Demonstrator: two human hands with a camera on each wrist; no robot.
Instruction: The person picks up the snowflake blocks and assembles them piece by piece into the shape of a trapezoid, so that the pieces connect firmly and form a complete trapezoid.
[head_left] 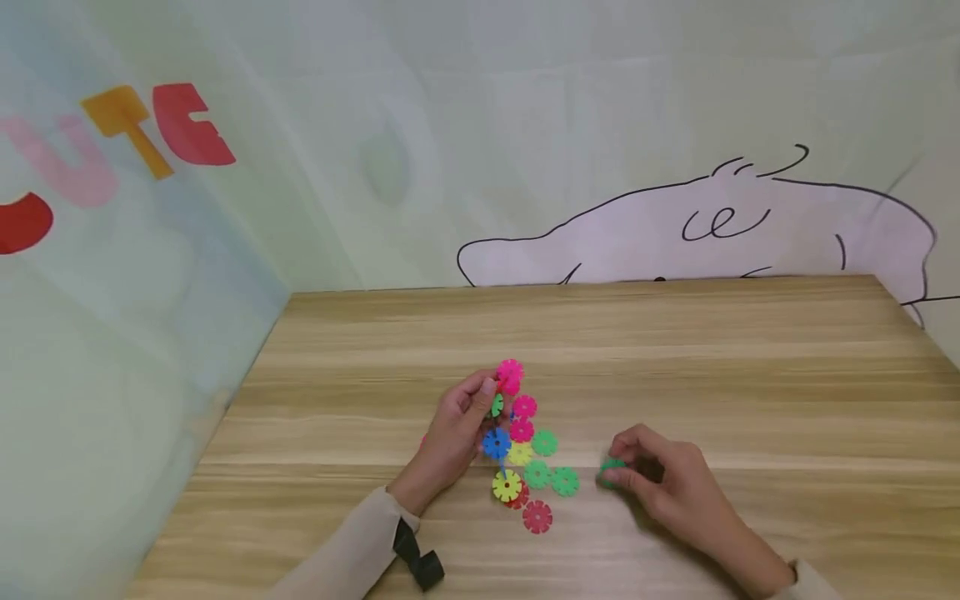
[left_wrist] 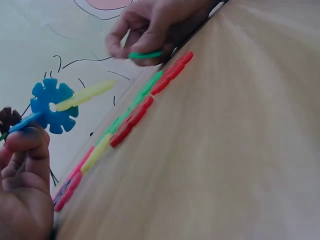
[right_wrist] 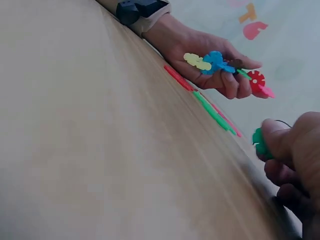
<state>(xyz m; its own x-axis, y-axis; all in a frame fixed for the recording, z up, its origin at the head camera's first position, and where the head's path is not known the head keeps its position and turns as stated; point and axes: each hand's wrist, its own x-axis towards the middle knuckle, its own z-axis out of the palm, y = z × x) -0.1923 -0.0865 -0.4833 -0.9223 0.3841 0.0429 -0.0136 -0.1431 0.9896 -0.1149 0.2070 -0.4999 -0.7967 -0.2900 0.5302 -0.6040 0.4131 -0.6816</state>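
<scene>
My left hand point(head_left: 453, 425) grips a chain of interlocked plastic snowflake discs above the table. In it I make out a yellow disc point(head_left: 507, 485), a blue disc point(left_wrist: 50, 106), a brown one point(left_wrist: 10, 119), a green one point(right_wrist: 243, 74), a red disc point(right_wrist: 256, 80) and a pink disc point(head_left: 511, 372). To the right, my right hand point(head_left: 675, 479) pinches a single green disc point(right_wrist: 260, 143) between thumb and fingers, apart from the chain. Loose discs lie between the hands, among them a green disc point(head_left: 566, 481) and a red disc point(head_left: 537, 517).
The wood-grain table point(head_left: 337, 350) meets a printed cloth backdrop point(head_left: 360, 125) at the back and left. More loose discs lie by the chain, including a pink disc point(head_left: 525, 407) and a yellow disc point(head_left: 521, 453). A black strap point(head_left: 420, 560) hangs from the left wrist.
</scene>
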